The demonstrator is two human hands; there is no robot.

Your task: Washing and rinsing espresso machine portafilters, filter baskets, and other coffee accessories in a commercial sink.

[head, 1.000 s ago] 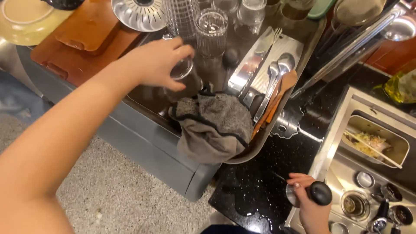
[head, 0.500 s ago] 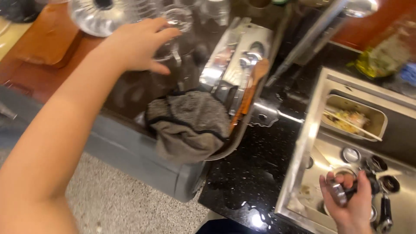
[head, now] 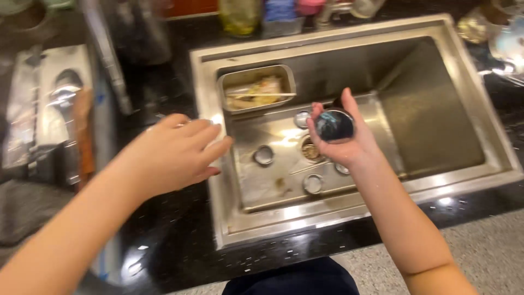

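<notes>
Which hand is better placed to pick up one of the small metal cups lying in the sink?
Probably the left hand: it is empty, hovering open at the sink's left rim near a small metal cup. The right hand already holds a round shiny cup.

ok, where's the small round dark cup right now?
Head view: the small round dark cup sits in the right hand, raised over the steel sink, just right of the drain.

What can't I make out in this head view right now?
- Right hand: its palm hides most of the round dark thing, so its kind is unclear.
- Left hand: motion blur; whether its fingers touch the sink rim can't be told.
- Strainer tray: contents too blurred to name.
- Bottles at the back: cut off by the top edge.
</notes>
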